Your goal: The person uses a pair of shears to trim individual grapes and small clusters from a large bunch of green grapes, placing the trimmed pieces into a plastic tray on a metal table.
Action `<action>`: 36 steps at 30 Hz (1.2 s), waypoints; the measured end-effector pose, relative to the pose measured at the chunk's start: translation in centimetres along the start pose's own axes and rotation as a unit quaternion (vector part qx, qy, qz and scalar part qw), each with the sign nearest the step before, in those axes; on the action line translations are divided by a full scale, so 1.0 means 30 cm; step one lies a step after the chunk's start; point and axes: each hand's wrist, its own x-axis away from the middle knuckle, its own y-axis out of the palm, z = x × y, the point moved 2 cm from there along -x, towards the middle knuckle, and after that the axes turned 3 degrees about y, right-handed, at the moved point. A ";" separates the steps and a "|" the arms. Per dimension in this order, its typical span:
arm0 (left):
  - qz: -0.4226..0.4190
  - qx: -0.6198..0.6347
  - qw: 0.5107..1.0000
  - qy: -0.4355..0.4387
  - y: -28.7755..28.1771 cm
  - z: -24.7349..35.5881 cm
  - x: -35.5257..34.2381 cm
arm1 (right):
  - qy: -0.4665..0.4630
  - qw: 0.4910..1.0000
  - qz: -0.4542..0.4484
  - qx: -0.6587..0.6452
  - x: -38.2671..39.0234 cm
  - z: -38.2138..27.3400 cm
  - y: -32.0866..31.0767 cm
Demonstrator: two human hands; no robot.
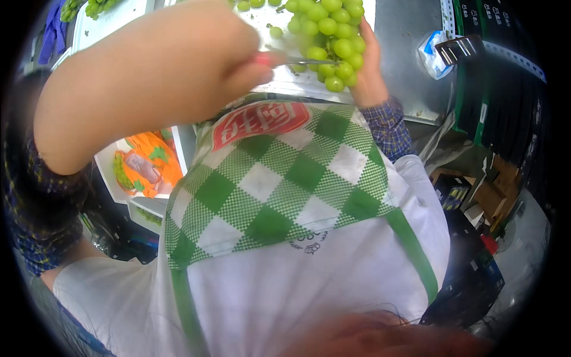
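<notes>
At grapes (344, 46), left fingers (250, 75) curled, gripping tool (304, 61)

A head-worn fisheye looks down, over an apron (270, 184)

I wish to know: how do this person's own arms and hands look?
The left sleeve and right sleeve are dark bluish plaid with thin lighter lines; the left ends near the elbow, the right near the wrist. No glove shows on the left hand or right hand.
</notes>
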 end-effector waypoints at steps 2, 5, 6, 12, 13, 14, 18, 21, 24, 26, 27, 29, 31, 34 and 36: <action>-0.026 0.056 0.995 -0.073 0.013 -0.046 0.036 | 0.010 0.994 -0.086 -0.064 -0.013 -0.013 -0.032; -0.018 0.144 0.979 -0.144 0.094 -0.127 0.084 | -0.018 0.994 -0.080 -0.077 -0.024 -0.034 -0.089; -0.001 0.174 0.974 -0.148 0.144 -0.151 0.093 | -0.027 0.994 -0.077 -0.078 -0.025 -0.039 -0.098; 0.059 -0.032 0.984 -0.166 0.484 -0.316 0.058 | -0.096 0.993 0.074 -0.001 -0.025 -0.028 -0.038; 0.093 -0.039 0.984 -0.149 0.517 -0.339 0.039 | -0.125 0.984 0.119 0.039 -0.022 -0.023 -0.022; 0.124 -0.042 0.982 -0.135 0.544 -0.355 0.021 | -0.133 0.976 0.161 0.058 -0.018 -0.016 -0.010; 0.240 -0.192 0.943 -0.132 0.579 -0.308 -0.040 | -0.152 0.980 0.121 0.035 -0.020 0.000 0.025; 0.291 0.165 0.937 -0.098 0.540 -0.229 -0.111 | -0.177 0.977 0.112 0.028 -0.025 0.009 0.030; 0.236 0.386 0.881 -0.136 0.501 -0.140 -0.196 | -0.211 0.974 0.084 0.020 -0.039 0.013 0.050; 0.252 0.355 0.891 -0.128 0.462 -0.099 -0.226 | -0.223 0.971 0.082 0.007 -0.037 0.016 0.066; 0.255 0.350 0.892 -0.132 0.448 -0.087 -0.236 | -0.223 0.970 0.095 0.001 -0.033 0.018 0.071; 0.270 0.355 0.885 -0.131 0.432 -0.073 -0.247 | -0.228 0.968 0.109 -0.003 -0.028 0.017 0.078; 0.290 0.375 0.872 -0.119 0.433 -0.070 -0.252 | -0.239 0.965 0.112 0.002 -0.025 0.012 0.076; 0.260 0.397 0.867 -0.154 0.467 -0.089 -0.259 | -0.254 0.959 0.122 0.005 -0.029 0.008 0.057; 0.238 0.433 0.857 -0.145 0.495 -0.111 -0.264 | -0.237 0.967 0.088 -0.019 -0.032 0.006 0.045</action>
